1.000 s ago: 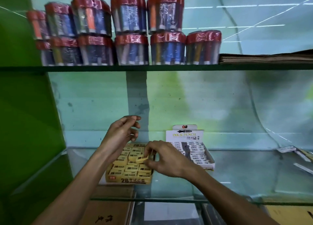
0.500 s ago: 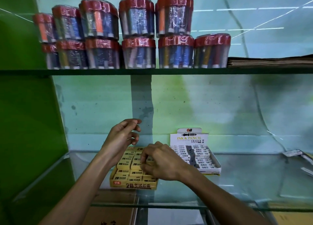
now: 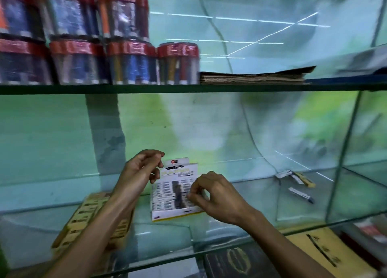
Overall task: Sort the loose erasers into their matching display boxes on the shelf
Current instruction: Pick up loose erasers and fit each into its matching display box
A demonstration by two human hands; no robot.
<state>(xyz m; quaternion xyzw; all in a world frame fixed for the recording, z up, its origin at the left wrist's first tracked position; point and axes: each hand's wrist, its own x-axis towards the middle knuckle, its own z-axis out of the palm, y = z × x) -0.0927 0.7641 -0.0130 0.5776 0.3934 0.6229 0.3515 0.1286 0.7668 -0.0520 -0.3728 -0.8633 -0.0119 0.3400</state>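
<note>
Glass forms the shelf (image 3: 240, 233), and through its front edge dark and yellow covers on the level below are seen only in part. The whole view is smeared by motion, so print on the boxes cannot be read. The yellow display box (image 3: 88, 217) at the lower left is largely covered by the left forearm, and its rows of yellow erasers are reduced to blurred stripes. The white display box (image 3: 173, 211) stands just to its right, its upright card header half hidden behind the left hand (image 3: 139, 173); a dark streak runs down the middle of its pale rows. The left hand is held above the boxes with fingers loosely curled toward the thumb, and whether anything is pinched there cannot be told. The right hand (image 3: 217, 196) is lowered over the right edge of the white box, fingertips bunched together as if on something small, but what they hold, if anything, is hidden. Well apart to the right, loose erasers (image 3: 297, 181) lie flat on the glass, slim and rectangular, white and yellow. On the upper shelf, film-wrapped cylindrical tubs with red lids (image 3: 125, 62) are stacked, cut off at the left edge, beside a flat pile of brown paper (image 3: 253, 77).
</note>
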